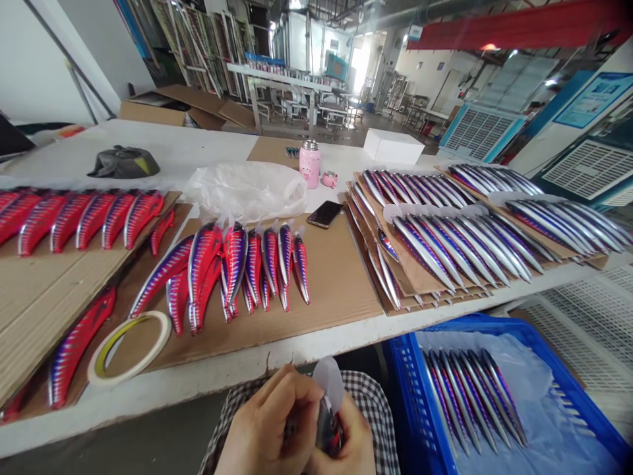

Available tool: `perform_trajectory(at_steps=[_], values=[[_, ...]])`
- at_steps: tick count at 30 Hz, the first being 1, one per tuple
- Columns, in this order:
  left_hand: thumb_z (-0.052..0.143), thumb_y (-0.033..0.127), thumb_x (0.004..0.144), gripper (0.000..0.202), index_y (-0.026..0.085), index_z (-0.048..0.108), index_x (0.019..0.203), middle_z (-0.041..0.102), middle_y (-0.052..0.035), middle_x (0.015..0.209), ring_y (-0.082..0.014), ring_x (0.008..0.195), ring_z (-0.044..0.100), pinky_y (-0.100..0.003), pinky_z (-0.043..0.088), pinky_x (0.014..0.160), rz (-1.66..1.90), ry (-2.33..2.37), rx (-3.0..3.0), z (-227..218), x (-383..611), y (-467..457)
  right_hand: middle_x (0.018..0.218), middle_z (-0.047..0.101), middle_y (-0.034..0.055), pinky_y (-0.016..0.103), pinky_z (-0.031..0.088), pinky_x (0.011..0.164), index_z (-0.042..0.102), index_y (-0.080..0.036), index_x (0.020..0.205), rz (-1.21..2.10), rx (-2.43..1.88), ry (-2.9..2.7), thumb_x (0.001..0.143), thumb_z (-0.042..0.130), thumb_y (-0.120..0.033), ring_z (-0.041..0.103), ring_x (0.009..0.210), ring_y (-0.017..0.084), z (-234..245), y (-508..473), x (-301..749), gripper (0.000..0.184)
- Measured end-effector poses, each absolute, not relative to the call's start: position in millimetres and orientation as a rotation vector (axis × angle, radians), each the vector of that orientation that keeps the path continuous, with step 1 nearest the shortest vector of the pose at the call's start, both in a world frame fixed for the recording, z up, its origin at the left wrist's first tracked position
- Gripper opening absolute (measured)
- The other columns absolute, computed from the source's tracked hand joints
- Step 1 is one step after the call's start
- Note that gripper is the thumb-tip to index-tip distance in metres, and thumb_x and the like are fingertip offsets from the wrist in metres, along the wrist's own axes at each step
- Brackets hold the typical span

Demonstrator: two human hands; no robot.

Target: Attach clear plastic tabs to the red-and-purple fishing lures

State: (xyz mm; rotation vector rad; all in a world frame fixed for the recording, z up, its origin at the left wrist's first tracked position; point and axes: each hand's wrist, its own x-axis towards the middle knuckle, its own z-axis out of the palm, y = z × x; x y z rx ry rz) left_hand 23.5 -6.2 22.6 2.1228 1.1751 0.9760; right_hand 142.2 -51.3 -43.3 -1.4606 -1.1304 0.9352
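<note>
Low at the front of the view, above a checked cloth on my lap, both hands hold one fishing lure (325,425). A rounded, cloudy diving lip (328,382) sticks up from it. My right hand (355,439) wraps round the lure's dark, red-tinged body. My left hand (277,419) has its thumb and forefinger pinched together at the left edge of the lip's base. Most of the lure's body is hidden by the fingers. Behind them, red and purple striped lures (235,264) lie on cardboard on the table.
A masking tape roll (162,343) lies left. Silver-purple lures (445,244) rest on stacked cardboard at right. A blue crate (410,396) with lined-up lures stands below. Farther back are a phone (325,214), a pink bottle (309,165), a plastic bag (242,188) and a white box (393,146).
</note>
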Motion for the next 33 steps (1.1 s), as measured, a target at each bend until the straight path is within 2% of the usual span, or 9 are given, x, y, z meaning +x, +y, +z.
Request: perform_trajectory(at_steps=[5,12,20,27,33], values=[[0.051,0.008,0.082,0.015,0.022,0.054,0.078,0.054,0.0058,0.067,-0.0073,0.054,0.056,-0.014,0.043,0.054,0.952,1.186,2.131,24.6,23.5,-5.0,0.080,0.069,-0.0025,0.020,0.053,0.068,0.068,-0.027,0.095,0.832,-1.480,-1.217,0.061,0.069,-0.022,0.067,0.073,0.018,-42.8,-50.0,146.0,0.034],[0.051,0.011,0.080,0.014,0.024,0.055,0.076,0.056,0.0075,0.064,-0.0072,0.052,0.055,-0.013,0.042,0.053,0.937,1.232,2.028,21.4,22.9,-2.4,0.089,0.070,0.0008,0.025,0.055,0.074,0.067,-0.025,0.100,0.817,-1.526,-1.252,0.062,0.067,-0.022,0.067,0.081,0.021,-53.1,-50.8,149.2,0.038],[0.053,0.012,0.081,0.013,0.023,0.056,0.076,0.056,0.0065,0.064,-0.0079,0.054,0.055,-0.014,0.043,0.054,1.010,1.233,1.933,17.5,26.6,-4.0,0.089,0.070,-0.0020,0.022,0.051,0.075,0.065,-0.028,0.106,0.792,-1.505,-1.317,0.061,0.066,-0.016,0.066,0.081,0.018,-51.5,-49.2,152.0,0.046],[0.053,0.009,0.083,0.014,0.023,0.055,0.079,0.056,0.0066,0.067,-0.0073,0.057,0.057,-0.013,0.045,0.056,1.043,1.171,2.004,15.3,22.9,-1.7,0.078,0.065,-0.0014,0.022,0.052,0.069,0.067,-0.025,0.096,0.860,-1.528,-1.326,0.060,0.068,-0.019,0.063,0.069,0.017,-46.1,-48.5,153.3,0.036],[0.051,0.010,0.086,0.015,0.023,0.054,0.080,0.057,0.0063,0.069,-0.0071,0.059,0.058,-0.013,0.046,0.058,1.028,1.140,2.037,11.9,22.0,-2.4,0.085,0.070,-0.0003,0.024,0.054,0.076,0.066,-0.026,0.104,0.824,-1.525,-1.323,0.059,0.067,-0.018,0.066,0.078,0.020,-45.9,-49.4,150.2,0.046]])
